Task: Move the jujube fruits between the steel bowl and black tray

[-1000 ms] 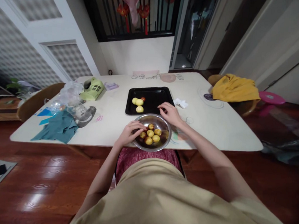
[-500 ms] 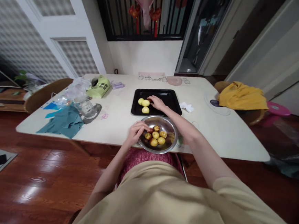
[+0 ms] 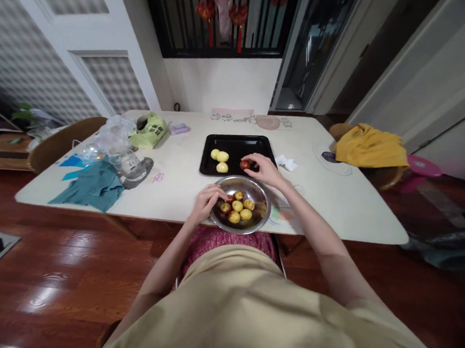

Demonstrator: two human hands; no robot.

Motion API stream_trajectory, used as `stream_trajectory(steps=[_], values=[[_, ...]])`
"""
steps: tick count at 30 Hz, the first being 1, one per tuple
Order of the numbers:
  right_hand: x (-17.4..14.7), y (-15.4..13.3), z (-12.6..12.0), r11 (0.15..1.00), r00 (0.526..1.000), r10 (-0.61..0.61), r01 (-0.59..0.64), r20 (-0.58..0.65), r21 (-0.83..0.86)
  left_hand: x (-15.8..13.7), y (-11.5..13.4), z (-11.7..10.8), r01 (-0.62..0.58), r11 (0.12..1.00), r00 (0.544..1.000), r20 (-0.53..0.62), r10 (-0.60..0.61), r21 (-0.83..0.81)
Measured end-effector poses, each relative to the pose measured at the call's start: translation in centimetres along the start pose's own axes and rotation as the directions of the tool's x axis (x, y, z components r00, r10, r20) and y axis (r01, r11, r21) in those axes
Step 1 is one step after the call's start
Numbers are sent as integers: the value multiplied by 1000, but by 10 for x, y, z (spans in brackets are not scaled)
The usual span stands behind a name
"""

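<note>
My right hand (image 3: 263,168) is over the right half of a black baking tray (image 3: 235,140), its thumb and fingers round a glossy reddish-brown round fruit (image 3: 245,165). Three pale yellow round fruits (image 3: 222,167) sit at the tray's left. In front of the tray is a steel bowl (image 3: 262,211) holding several round fruits (image 3: 246,214), yellow with brown patches or dark red. My left hand (image 3: 206,201) is closed over the bowl's left rim, its fingertips beside a dark red fruit (image 3: 230,199). Part of that fruit is hidden by the fingers.
On the white table (image 3: 174,201), a teal cloth (image 3: 90,187), clear plastic bags (image 3: 115,132) and a green bag (image 3: 151,130) lie to the left. A crumpled tissue (image 3: 286,162) is right of the tray. Yellow fabric (image 3: 371,147) hangs over a chair at the right.
My right hand has moved right across the tray, away from the yellow fruits, with the reddish-brown fruit now showing between its fingers. My left hand stays at the bowl. The view has shifted slightly.
</note>
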State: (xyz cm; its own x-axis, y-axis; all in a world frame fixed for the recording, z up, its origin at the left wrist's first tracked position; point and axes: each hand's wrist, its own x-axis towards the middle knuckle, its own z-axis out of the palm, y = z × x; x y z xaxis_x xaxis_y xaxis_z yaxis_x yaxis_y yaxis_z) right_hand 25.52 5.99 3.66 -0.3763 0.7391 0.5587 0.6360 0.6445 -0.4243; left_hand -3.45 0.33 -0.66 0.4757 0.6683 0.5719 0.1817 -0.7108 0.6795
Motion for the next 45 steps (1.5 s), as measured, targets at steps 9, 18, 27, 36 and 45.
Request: stream_trajectory(steps=[9, 18, 27, 36, 45], values=[[-41, -52, -12, 986, 954, -53, 97, 295, -137, 1, 3, -3, -13, 1000, 1000, 24, 13, 28], [-48, -60, -11, 962, 907, 63, 55, 416, -267, 0, -3, -1, -103, 992, 994, -26, 102, -73], [-51, -57, -14, 980, 900, 40, 50, 435, -192, 0, -6, 0, -132, 984, 991, -50, 127, -122], [-74, -50, -13, 1000, 1000, -2, 2, 1, -7, 2, -8, -5, -115, 981, 993, -57, 107, -156], [-92, -36, 9, 995, 932, 96, -80, -351, 61, 102, -27, -43, -30, 953, 997, -55, 49, 302]])
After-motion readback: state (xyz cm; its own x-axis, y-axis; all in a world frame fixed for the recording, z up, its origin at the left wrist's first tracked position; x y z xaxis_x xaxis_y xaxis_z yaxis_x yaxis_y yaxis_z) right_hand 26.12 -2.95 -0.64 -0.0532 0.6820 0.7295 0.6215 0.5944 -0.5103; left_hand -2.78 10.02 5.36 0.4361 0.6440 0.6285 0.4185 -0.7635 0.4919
